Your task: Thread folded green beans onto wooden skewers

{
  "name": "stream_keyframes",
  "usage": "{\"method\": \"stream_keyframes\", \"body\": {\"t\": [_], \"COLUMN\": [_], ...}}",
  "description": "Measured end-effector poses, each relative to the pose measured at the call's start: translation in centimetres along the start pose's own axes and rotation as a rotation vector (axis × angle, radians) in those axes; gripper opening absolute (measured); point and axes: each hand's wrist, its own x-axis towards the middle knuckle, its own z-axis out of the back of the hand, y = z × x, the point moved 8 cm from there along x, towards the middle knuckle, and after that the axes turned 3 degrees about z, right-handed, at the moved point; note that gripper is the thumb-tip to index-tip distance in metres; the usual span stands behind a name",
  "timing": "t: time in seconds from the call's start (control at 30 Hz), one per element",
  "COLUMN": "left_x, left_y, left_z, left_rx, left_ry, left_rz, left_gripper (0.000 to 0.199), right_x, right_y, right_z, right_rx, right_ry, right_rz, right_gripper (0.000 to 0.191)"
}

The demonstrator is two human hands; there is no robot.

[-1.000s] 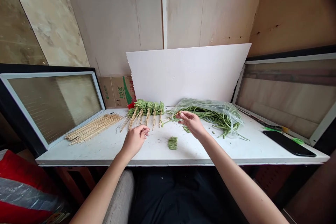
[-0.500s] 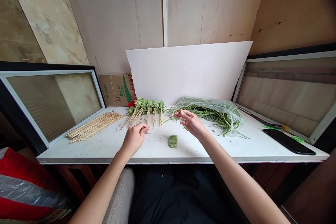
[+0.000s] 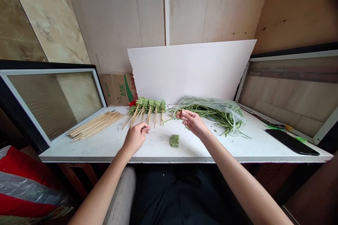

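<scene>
My left hand hovers over the white table with its fingers curled closed; whatever they may hold is hidden. Thumb and fingers of my right hand pinch a thin tan stick, seemingly a bamboo skewer, pointing left. Between and below my hands lies a small row of cut green bean pieces, side by side on the table. Beyond my left hand are stacked skewers of bean pieces, their bare stick ends toward me. Behind my right hand, long green beans spill from a clear plastic bag.
Loose bamboo skewers lie in a pile at the left of the table. A black phone and green-handled scissors are at the right. A cardboard box and white board stand behind.
The view has shifted slightly. Both hands keep nearly the same place and pose, and the bean pieces have not moved on the table.
</scene>
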Motion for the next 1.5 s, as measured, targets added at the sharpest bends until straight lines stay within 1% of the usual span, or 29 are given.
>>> {"method": "stream_keyframes", "body": {"t": [0.13, 0.33, 0.6, 0.8, 0.9, 1.13, 1.3, 1.4, 1.5], "left_x": [0.0, -0.1, -0.4, -0.4, -0.4, -0.6, -0.5, -0.5, -0.7], "left_y": [-0.1, -0.5, -0.7, -0.7, -0.7, -0.9, -0.6, -0.6, -1.3], "left_z": [0.4, 1.3, 1.3, 1.5, 1.7, 1.0, 0.8, 0.5, -0.1], "left_rx": [0.016, 0.055, 0.082, 0.084, 0.078, 0.048, -0.007, -0.024, -0.037], "left_ry": [-0.023, -0.089, -0.146, -0.167, -0.174, -0.178, -0.185, -0.178, -0.16], "left_rz": [-0.015, -0.042, -0.066, -0.059, -0.06, -0.082, -0.086, -0.089, -0.109], "left_gripper": [0.021, 0.021, 0.024, 0.025, 0.024, 0.027, 0.025, 0.024, 0.025], "right_x": [0.0, 0.0, -0.2, -0.6, -0.7, -0.6, -0.6, -0.9, -1.2], "right_y": [-0.1, -0.3, -0.2, 0.7, 1.0, 0.6, 0.7, 0.5, -0.1], "right_z": [0.1, 0.2, -0.3, -0.8, -1.0, -0.7, -0.9, -1.6, -3.1], "right_rx": [-0.008, -0.051, -0.046, -0.131, -0.169, -0.169, -0.177, -0.201, -0.242], "right_ry": [-0.006, -0.014, -0.028, -0.08, -0.085, -0.104, -0.104, -0.107, -0.053], "right_rz": [-0.008, -0.003, -0.004, 0.076, 0.111, 0.127, 0.134, 0.125, 0.122], "right_gripper": [0.034, 0.035, 0.032, 0.035, 0.035, 0.033, 0.032, 0.033, 0.033]}}
